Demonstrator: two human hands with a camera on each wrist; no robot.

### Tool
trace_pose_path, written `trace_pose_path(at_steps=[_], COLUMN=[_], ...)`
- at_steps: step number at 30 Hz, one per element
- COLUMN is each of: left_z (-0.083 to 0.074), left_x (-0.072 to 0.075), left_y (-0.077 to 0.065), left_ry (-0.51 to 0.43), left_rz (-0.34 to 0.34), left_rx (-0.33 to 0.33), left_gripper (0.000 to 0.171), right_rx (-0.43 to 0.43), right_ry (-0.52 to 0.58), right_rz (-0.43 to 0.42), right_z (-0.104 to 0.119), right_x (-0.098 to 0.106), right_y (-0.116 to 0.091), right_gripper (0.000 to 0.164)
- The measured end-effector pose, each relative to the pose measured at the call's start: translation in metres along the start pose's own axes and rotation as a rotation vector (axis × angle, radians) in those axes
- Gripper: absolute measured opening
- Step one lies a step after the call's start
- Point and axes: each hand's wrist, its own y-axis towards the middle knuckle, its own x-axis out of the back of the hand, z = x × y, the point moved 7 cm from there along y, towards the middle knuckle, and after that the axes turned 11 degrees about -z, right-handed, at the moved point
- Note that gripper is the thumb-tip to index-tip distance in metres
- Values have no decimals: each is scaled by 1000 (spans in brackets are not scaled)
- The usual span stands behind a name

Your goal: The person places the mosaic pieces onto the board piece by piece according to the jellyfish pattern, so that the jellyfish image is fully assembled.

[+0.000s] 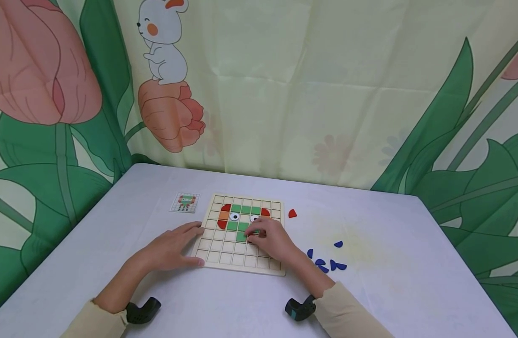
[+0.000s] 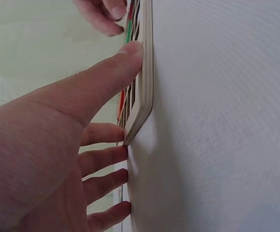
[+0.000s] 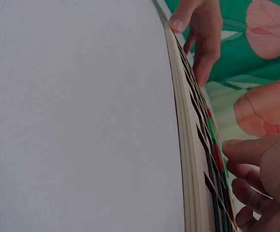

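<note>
Board (image 1: 225, 257) lies right of the left hand (image 1: 172, 246), spread wide against its left edge; right hand (image 1: 270, 238), nearer the green tiles (image 1: 241, 236), curls over their right end, its hold impossible to tell.

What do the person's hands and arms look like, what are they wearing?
The left hand and right hand are bare, no gloves or rings visible. The left sleeve and right sleeve are plain beige. Black, curved devices sit near the cuffs: left wrist camera, right wrist camera, the latter with a teal patch.
</note>
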Motion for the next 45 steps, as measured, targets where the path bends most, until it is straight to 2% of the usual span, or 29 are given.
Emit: trace_pose_path(at_steps=[5, 9, 17, 28, 35, 45], left_z=[-1, -1, -1, -1, 0, 0], left_x=[1, 0, 0, 0, -1, -2], left_y=[0, 0, 0, 0, 0, 1], left_ry=[-4, -3, -2, -2, 3, 8], left_rz=[1, 4, 7, 1, -8, -11], left_rx=[3, 2, 6, 0, 0, 0], left_gripper=[86, 86, 87, 87, 85, 86], right_rx=[8, -35, -152, -194, -248, -233], right_ry=[-19, 0, -50, -142, -172, -177], right_rz=[-11, -25, -105, -176, -180, -173], right_z=[-3, -10, -37, -68, -80, -91], right_x=[10, 20, 47, 79, 86, 88], right_y=[-3, -5, -10, -9, -5, 2], right_gripper=[15, 15, 12, 25, 30, 35])
